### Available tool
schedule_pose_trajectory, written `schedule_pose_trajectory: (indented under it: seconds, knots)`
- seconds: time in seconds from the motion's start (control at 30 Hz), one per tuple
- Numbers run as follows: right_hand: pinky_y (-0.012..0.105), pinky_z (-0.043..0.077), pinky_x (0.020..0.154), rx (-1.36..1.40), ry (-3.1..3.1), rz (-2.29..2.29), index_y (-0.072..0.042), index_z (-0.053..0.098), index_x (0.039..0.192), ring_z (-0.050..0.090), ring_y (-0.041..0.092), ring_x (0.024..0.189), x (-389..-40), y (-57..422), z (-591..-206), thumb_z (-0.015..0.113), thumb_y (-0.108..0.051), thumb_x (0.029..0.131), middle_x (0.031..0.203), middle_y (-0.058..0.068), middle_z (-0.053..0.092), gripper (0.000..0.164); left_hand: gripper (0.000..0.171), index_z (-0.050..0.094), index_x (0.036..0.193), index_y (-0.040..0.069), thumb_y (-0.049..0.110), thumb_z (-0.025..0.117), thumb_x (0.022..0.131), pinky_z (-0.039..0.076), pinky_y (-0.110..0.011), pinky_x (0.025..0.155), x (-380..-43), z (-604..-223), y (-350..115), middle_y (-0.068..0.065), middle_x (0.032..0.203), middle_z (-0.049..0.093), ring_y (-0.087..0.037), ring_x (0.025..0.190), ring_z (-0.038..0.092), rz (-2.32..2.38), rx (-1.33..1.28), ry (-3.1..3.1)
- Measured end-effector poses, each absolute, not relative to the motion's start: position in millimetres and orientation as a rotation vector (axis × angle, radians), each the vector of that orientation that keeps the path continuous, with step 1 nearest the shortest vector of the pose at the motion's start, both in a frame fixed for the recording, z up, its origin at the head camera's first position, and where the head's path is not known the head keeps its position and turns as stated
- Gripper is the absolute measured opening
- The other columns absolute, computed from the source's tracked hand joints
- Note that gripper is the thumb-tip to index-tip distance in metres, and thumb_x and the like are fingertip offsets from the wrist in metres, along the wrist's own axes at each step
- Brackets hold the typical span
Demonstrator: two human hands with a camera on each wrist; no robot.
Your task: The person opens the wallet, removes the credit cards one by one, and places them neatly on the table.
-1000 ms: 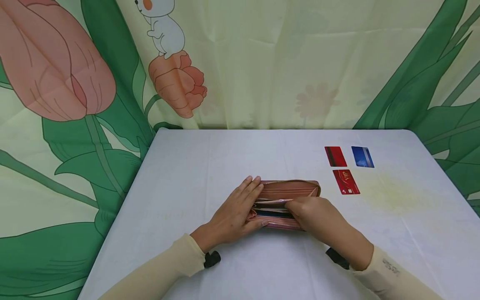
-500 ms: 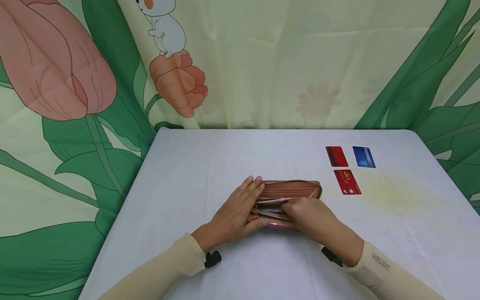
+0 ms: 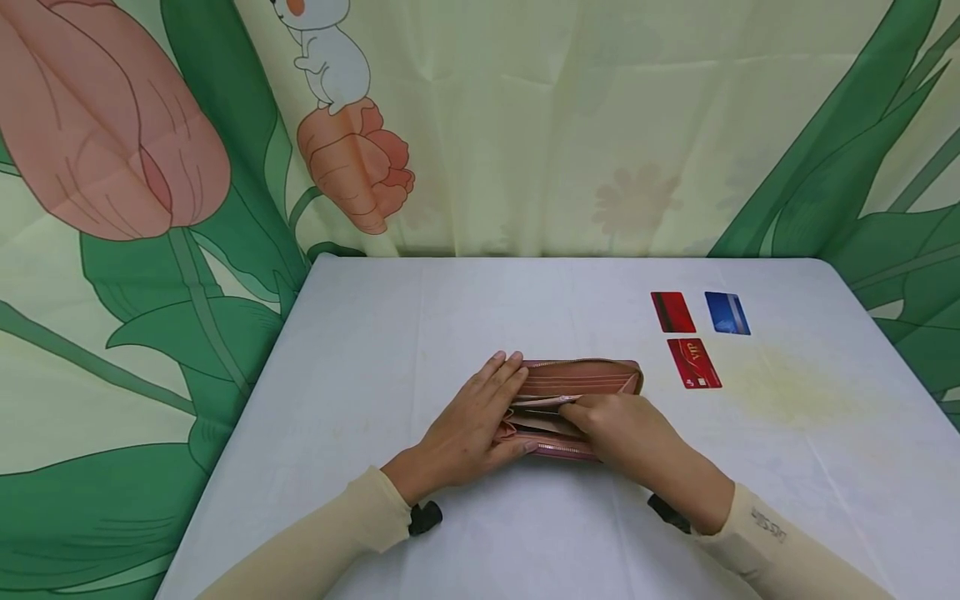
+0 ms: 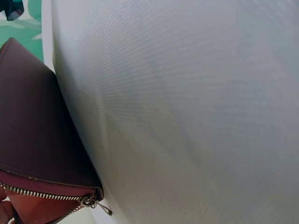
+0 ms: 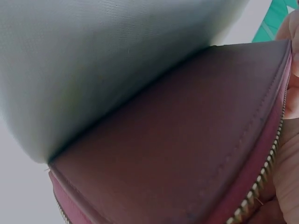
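A pink zip-around wallet [image 3: 581, 380] stands spread on the white table with its inner pockets facing up. My left hand [image 3: 467, 421] holds the wallet's left end, fingers across the far side and thumb on the near zip edge. My right hand [image 3: 626, 429] reaches into the right half with curled fingers gripping a divider; the fingertips are hidden inside. In the left wrist view, the dark outer side of the wallet [image 4: 35, 116] and its zipper pull [image 4: 105, 208] show. The right wrist view has the wallet's smooth outer face [image 5: 173, 135] and toothed zip.
Three cards lie flat at the back right of the table [image 3: 375, 333]: a red card with a dark stripe [image 3: 673, 312], a blue card [image 3: 727, 313] and a red VIP card [image 3: 694, 363]. A printed curtain [image 3: 525, 125] hangs behind the table.
My right hand has shifted slightly left inside the wallet. A beige divider has come over the dark pocket that showed earlier. My left hand and the cards stay put.
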State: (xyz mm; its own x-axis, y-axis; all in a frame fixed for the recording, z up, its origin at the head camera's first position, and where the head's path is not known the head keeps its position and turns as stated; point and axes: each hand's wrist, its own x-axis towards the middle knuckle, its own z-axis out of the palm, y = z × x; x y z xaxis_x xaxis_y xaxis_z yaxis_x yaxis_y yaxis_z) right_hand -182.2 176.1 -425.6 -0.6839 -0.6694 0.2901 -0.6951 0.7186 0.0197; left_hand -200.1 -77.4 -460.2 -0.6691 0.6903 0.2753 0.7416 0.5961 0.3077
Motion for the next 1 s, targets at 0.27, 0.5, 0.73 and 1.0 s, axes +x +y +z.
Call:
schedule_pose_trajectory:
  seconds: [0.27, 0.5, 0.73, 1.0]
  knots:
    - [0.034, 0.060, 0.055, 1.079, -2.632, 0.126, -0.013, 0.077, 0.099, 0.068, 0.014, 0.065, -178.0, 180.2, -413.8, 0.086, 0.000, 0.078, 0.080, 0.001, 0.074, 0.026, 0.091, 0.027, 0.163, 0.000, 0.050, 0.068, 0.099, 0.015, -0.040, 0.130, -200.2, -460.3, -77.5, -0.015, 0.172, 0.022, -0.031, 0.161, 0.014, -0.598, -1.213, -2.669]
    - [0.035, 0.062, 0.059, 1.077, -2.540, 0.246, -0.011, 0.079, 0.101, 0.073, 0.016, 0.076, -175.9, 188.4, -400.9, 0.085, 0.005, 0.074, 0.089, 0.001, 0.077, 0.032, 0.091, 0.028, 0.163, 0.000, 0.051, 0.067, 0.099, 0.014, -0.041, 0.130, -200.1, -460.5, -77.4, -0.015, 0.172, 0.022, -0.036, 0.159, 0.020, -0.601, -1.208, -2.665]
    - [0.033, 0.063, 0.063, 1.070, -2.460, 0.353, -0.010, 0.080, 0.102, 0.073, 0.014, 0.077, -175.8, 197.8, -392.1, 0.083, 0.009, 0.073, 0.091, 0.001, 0.078, 0.035, 0.091, 0.027, 0.163, 0.001, 0.051, 0.067, 0.100, 0.012, -0.039, 0.131, -199.8, -459.9, -77.6, -0.013, 0.173, 0.021, -0.030, 0.161, 0.013, -0.581, -1.208, -2.683]
    - [0.033, 0.062, 0.061, 1.027, -2.389, 0.489, -0.007, 0.079, 0.106, 0.073, 0.014, 0.074, -177.0, 213.4, -381.7, 0.080, 0.009, 0.072, 0.091, 0.004, 0.078, 0.037, 0.091, 0.024, 0.165, 0.002, 0.051, 0.065, 0.100, 0.010, -0.038, 0.131, -198.9, -458.8, -77.2, -0.011, 0.174, 0.019, -0.027, 0.162, 0.008, -0.579, -1.198, -2.710]
